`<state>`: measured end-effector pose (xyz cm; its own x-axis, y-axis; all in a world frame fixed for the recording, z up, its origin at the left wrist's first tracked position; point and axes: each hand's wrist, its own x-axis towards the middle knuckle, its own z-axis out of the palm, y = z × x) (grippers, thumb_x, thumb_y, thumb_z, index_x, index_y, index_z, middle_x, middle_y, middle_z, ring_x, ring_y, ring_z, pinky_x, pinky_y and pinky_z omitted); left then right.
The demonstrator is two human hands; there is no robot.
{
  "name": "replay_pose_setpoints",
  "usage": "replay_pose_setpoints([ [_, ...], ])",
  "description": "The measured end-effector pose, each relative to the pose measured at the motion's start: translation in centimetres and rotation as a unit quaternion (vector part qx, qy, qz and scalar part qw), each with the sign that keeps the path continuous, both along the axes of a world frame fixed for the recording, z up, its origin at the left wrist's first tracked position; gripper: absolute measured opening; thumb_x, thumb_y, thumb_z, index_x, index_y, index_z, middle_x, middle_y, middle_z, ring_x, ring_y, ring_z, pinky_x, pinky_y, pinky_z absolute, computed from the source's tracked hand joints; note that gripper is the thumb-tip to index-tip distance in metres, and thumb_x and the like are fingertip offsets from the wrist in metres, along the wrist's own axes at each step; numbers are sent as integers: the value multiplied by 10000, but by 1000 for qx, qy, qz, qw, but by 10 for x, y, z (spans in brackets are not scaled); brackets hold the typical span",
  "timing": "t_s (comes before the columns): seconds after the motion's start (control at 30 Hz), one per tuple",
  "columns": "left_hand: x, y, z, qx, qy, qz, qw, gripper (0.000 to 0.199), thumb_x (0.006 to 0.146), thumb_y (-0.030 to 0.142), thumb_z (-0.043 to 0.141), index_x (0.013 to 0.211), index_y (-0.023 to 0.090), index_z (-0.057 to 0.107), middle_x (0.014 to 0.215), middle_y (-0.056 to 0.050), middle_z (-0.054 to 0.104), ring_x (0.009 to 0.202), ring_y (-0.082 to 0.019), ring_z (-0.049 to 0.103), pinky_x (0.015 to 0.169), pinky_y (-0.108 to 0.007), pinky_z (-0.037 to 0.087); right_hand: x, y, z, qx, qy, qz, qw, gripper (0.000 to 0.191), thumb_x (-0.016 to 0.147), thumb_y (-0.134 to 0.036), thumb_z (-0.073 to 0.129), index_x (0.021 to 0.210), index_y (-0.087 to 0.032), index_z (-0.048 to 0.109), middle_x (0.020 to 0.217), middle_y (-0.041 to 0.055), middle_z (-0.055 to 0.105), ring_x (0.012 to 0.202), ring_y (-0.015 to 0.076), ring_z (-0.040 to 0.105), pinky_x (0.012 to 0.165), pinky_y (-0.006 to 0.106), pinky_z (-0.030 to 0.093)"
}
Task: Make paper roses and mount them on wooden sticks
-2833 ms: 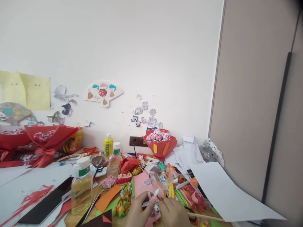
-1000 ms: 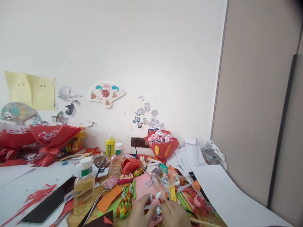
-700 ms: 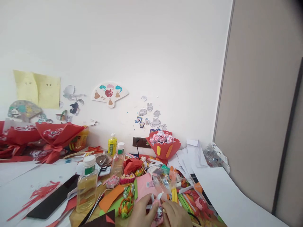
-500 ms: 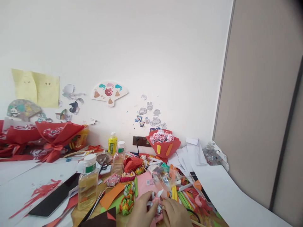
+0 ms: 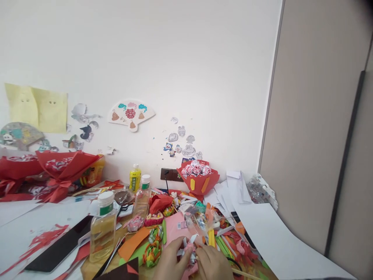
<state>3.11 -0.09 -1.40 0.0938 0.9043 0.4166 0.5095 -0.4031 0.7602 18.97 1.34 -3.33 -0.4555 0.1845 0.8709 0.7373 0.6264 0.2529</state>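
Note:
At the bottom middle of the head view, my left hand (image 5: 171,262) and my right hand (image 5: 215,264) close from both sides around a pink-and-white folded paper flower (image 5: 190,249). White paper strips stick up between the fingers. The fingertips partly hide the flower, and its lower part is out of sight. Beyond it lies pink paper (image 5: 174,223) under a clear plastic wrapper (image 5: 201,221). Left of my left hand are green-and-orange woven paper pieces (image 5: 152,252).
Two bottles of yellowish liquid, the nearer bottle (image 5: 102,237) tall, stand left. A black phone-like slab (image 5: 61,243) lies beside them. A red-wrapped paper bouquet (image 5: 198,179) stands by the wall. Coloured paper strips (image 5: 223,245) and a large white sheet (image 5: 271,229) cover the right.
The whole view has shifted slightly, so things sit a little further left. Both hands stay around the paper flower, with only small finger movement.

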Motion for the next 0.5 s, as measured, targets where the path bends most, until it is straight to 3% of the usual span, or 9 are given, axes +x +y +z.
replay_pose_setpoints([
  [0.27, -3, -1, -5, 2, -83, -8, 997, 425, 788, 465, 538, 1101, 181, 585, 982, -87, 680, 891, -220, 616, 774, -275, 486, 8, -4, 5, -29, 52, -21, 998, 275, 922, -174, 317, 925, -177, 592, 722, 57, 669, 604, 160, 639, 541, 236, 470],
  [0.37, -4, 0, -8, -3, -101, 2, 995, 483, 746, 487, 582, 1118, 179, 597, 1061, -116, 672, 931, -241, 617, 825, -319, 491, 7, -8, 11, -37, 79, -21, 996, 282, 917, -165, 310, 917, -174, 592, 755, 67, 681, 633, 166, 650, 548, 248, 488],
  [0.5, -3, 5, -11, -22, -151, -33, 988, 518, 756, 560, 531, 1085, 170, 625, 1061, -130, 686, 846, -234, 652, 775, -341, 527, 3, -16, 19, -58, 102, -12, 993, 316, 930, -188, 291, 890, -177, 605, 728, 64, 671, 603, 162, 640, 510, 250, 482],
])
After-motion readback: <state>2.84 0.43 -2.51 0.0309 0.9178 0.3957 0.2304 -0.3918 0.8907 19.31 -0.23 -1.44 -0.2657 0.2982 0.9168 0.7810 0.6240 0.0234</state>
